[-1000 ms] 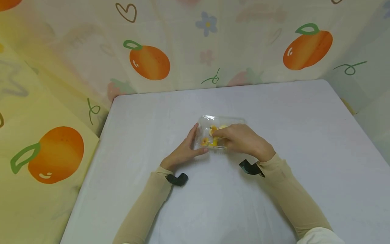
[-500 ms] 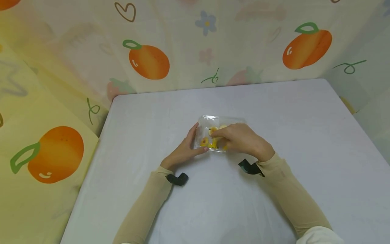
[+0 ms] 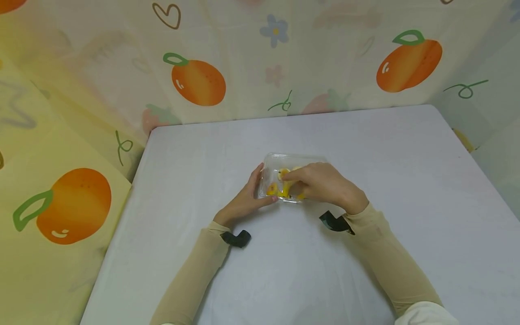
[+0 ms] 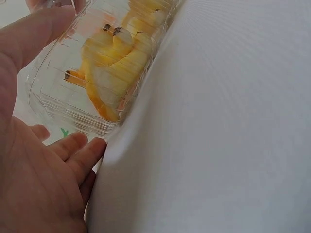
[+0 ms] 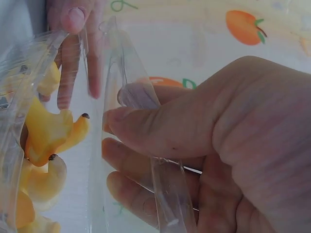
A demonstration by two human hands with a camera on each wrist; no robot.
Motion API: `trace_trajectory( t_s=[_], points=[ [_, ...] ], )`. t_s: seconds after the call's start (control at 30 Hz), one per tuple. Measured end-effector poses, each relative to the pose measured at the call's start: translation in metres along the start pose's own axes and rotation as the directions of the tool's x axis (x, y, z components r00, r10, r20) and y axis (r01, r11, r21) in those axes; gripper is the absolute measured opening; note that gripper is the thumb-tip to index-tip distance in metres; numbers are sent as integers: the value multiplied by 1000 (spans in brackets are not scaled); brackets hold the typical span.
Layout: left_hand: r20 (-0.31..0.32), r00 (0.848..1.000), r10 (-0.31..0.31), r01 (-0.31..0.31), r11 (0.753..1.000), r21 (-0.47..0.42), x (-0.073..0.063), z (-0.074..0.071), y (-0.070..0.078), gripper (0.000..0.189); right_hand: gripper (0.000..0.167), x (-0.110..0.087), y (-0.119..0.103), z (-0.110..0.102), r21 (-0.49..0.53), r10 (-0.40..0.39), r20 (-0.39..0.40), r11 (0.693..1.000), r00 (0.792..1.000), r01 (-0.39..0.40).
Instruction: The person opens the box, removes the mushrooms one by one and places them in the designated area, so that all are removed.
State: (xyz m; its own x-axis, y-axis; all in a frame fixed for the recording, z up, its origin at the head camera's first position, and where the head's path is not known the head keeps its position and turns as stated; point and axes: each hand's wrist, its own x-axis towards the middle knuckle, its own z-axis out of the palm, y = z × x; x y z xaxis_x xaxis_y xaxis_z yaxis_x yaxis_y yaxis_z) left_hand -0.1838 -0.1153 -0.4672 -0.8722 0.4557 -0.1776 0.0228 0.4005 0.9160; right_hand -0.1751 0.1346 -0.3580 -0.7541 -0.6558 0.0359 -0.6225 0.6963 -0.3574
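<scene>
A clear plastic clamshell box (image 3: 271, 161) lies on the table, holding several small yellow banana-shaped pieces (image 5: 48, 124) with dark tips. My left hand (image 3: 242, 204) grips its left end, the thumb at the front rim and the other fingers at the far side. In the left wrist view the ribbed box wall (image 4: 53, 92) sits between thumb and fingertips. My right hand (image 3: 327, 183) reaches over the right part of the box and hides it. Seen from the right wrist, thumb and fingers pinch the clear lid (image 5: 114, 90), which stands apart from the box's rim.
A white cloth covers the table (image 3: 284, 271). Behind and to the left hang printed curtains (image 3: 243, 58) with orange fruit and flower drawings. Dark straps (image 3: 237, 239) sit at both wrists, over beige sleeves (image 3: 191, 275).
The box's front edge has shifted slightly toward me, and the glare on its back rim has faded. Both hands stay in nearly the same places.
</scene>
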Motion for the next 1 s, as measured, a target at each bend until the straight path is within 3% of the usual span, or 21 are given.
trace_trajectory(
  t_s=[0.17, 0.5, 0.7, 1.0],
  points=[
    [-6, 1000, 21, -21, 1000, -4, 1, 0, -1, 105, 39, -2, 2, -1, 5, -16, 11, 1000, 1000, 16],
    [-9, 997, 78, -78, 995, -57, 2, 2, -1, 65, 37, -4, 3, -5, 75, -29, 58, 997, 998, 25],
    [-53, 992, 115, -120, 987, -108, 4, 2, -1, 43, 39, -6, 5, -9, 114, -21, 64, 993, 998, 14],
    [-133, 982, 134, -154, 976, -156, 4, 1, -1, 37, 50, -8, 5, -12, 179, 33, 85, 983, 996, -48]
  ],
)
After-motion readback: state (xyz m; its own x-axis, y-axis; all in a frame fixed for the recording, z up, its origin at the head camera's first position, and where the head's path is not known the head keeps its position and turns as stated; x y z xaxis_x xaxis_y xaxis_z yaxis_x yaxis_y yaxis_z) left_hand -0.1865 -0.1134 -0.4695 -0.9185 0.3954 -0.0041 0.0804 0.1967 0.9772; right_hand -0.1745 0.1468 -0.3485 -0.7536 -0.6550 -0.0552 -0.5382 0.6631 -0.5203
